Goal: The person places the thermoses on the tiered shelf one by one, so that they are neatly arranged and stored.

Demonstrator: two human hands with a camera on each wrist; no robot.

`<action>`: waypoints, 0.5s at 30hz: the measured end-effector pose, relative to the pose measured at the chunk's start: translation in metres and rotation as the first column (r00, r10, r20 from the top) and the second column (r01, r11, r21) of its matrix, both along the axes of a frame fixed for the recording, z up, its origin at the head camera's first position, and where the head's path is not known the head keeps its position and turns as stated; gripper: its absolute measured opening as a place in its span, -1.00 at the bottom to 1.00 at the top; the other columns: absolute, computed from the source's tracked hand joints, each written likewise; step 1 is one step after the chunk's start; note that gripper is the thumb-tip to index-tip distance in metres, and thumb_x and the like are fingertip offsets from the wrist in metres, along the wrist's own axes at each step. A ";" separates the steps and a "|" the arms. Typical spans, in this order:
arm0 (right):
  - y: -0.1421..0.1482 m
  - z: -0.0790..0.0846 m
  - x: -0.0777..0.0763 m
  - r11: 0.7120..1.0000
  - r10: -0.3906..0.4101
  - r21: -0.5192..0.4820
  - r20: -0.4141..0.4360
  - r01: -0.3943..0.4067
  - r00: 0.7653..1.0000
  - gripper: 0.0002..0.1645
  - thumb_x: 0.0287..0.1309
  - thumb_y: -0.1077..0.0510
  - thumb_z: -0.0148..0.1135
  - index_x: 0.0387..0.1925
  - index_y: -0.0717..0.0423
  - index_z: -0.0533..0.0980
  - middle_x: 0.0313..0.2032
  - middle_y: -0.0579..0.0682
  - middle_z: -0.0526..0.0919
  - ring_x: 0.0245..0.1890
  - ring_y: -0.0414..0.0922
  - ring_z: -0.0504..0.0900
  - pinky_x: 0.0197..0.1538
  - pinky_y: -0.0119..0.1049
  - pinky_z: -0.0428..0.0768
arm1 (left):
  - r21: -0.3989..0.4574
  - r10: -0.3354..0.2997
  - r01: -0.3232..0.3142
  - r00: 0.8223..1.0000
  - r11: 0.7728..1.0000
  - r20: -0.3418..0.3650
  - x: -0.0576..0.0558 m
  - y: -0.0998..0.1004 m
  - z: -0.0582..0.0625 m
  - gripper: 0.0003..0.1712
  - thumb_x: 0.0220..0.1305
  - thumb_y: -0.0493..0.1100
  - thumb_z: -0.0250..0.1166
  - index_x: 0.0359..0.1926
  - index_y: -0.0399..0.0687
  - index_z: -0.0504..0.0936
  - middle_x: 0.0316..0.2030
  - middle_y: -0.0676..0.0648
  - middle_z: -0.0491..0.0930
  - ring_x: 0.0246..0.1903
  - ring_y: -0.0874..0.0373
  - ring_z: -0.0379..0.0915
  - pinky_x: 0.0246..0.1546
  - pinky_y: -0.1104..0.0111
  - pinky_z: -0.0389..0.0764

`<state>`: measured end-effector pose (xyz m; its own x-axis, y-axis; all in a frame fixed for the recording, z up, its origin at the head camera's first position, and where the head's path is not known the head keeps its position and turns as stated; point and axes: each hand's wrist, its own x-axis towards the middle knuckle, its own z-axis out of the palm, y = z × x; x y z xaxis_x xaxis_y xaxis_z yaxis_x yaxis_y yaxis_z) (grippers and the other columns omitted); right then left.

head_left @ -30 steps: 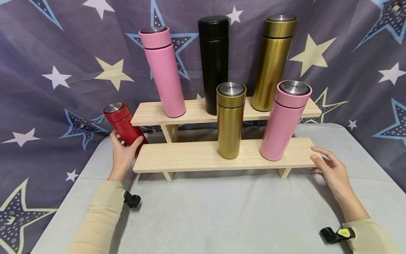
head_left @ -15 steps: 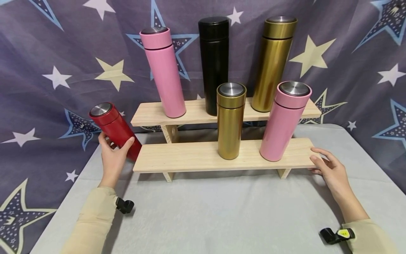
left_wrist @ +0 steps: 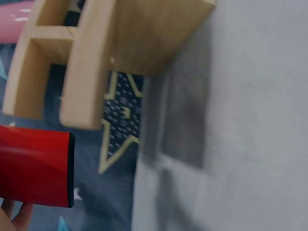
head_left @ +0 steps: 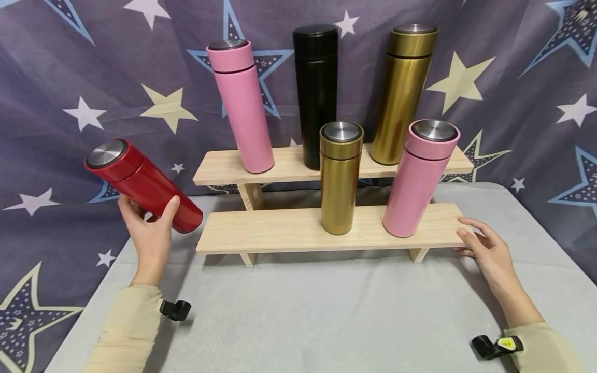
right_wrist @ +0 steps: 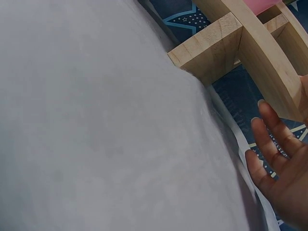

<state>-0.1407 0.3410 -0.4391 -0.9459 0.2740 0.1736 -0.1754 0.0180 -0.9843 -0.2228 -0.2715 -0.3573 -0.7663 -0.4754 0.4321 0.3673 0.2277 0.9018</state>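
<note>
My left hand (head_left: 148, 230) grips a red thermos bottle (head_left: 151, 186) around its lower body, thumb on the near side. The bottle leans far to the left, its steel-topped lid up and its base beside the lower shelf's left end. In the left wrist view the base of the red thermos (left_wrist: 36, 166) points toward the wooden stand (left_wrist: 89, 67). At the other end, my right hand (head_left: 489, 254) holds the corner of the lower wooden shelf (head_left: 261, 230), thumb and forefinger on the board. In the right wrist view, the right hand's other fingers (right_wrist: 272, 144) extend below the board.
A gold thermos (head_left: 339, 186) and a pink thermos (head_left: 415, 186) stand on the lower shelf. The upper shelf (head_left: 284, 155) bears a tall pink thermos (head_left: 242, 114), a black one (head_left: 317, 98) and a gold one (head_left: 403, 98). Starry fabric hangs behind the grey-covered table (head_left: 326, 311).
My left hand has carried the red thermos leftward, out from beside the stand, and tilted it further over. The right hand and the shelved bottles stay put.
</note>
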 end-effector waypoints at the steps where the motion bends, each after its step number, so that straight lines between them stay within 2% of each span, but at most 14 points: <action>1: 0.000 0.000 0.000 1.000 -0.004 0.005 0.004 0.004 1.000 -0.64 0.33 0.22 0.25 0.12 -0.09 0.58 -0.13 -0.33 0.62 -0.38 -0.35 0.67 -0.37 -0.51 0.60 | 0.011 -0.012 0.012 1.000 1.000 -0.023 0.001 0.002 0.003 -0.11 0.12 -0.17 0.46 0.39 0.19 0.19 0.20 0.02 0.38 0.15 0.14 0.28 -0.03 0.34 0.43; 6: 0.002 0.000 -0.001 1.000 -0.007 0.012 0.008 0.007 1.000 -0.64 0.33 0.21 0.26 0.13 -0.09 0.57 -0.12 -0.33 0.61 -0.38 -0.35 0.67 -0.36 -0.52 0.60 | 0.016 -0.060 0.062 0.994 0.998 -0.096 0.009 0.014 0.015 -0.14 0.11 -0.25 0.44 0.37 0.13 0.22 0.21 -0.02 0.39 0.18 0.09 0.29 -0.02 0.33 0.46; 11: 0.001 -0.001 -0.001 1.000 -0.007 0.028 0.007 0.007 1.000 -0.63 0.34 0.20 0.25 0.14 -0.10 0.57 -0.11 -0.32 0.59 -0.39 -0.35 0.67 -0.36 -0.52 0.59 | -0.041 -0.084 0.080 0.991 0.996 -0.105 0.017 0.028 0.021 -0.16 0.13 -0.27 0.42 0.37 0.09 0.22 0.20 -0.01 0.42 0.16 0.09 0.32 -0.03 0.35 0.42; 15: 0.001 -0.002 -0.001 1.000 0.006 0.013 0.002 -0.006 1.000 -0.62 0.34 0.22 0.24 0.15 -0.07 0.56 -0.07 -0.31 0.57 -0.35 -0.36 0.66 -0.36 -0.52 0.59 | -0.073 -0.126 0.118 0.984 0.990 -0.122 0.023 0.042 0.022 -0.20 0.14 -0.31 0.40 0.36 0.04 0.25 0.15 0.00 0.46 0.10 0.09 0.37 -0.04 0.35 0.39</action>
<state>-0.1415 0.3419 -0.4406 -0.9479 0.2657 0.1757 -0.1741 0.0296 -0.9843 -0.2000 -0.2299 -0.3350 -0.7546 -0.3490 0.5556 0.5054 0.2309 0.8314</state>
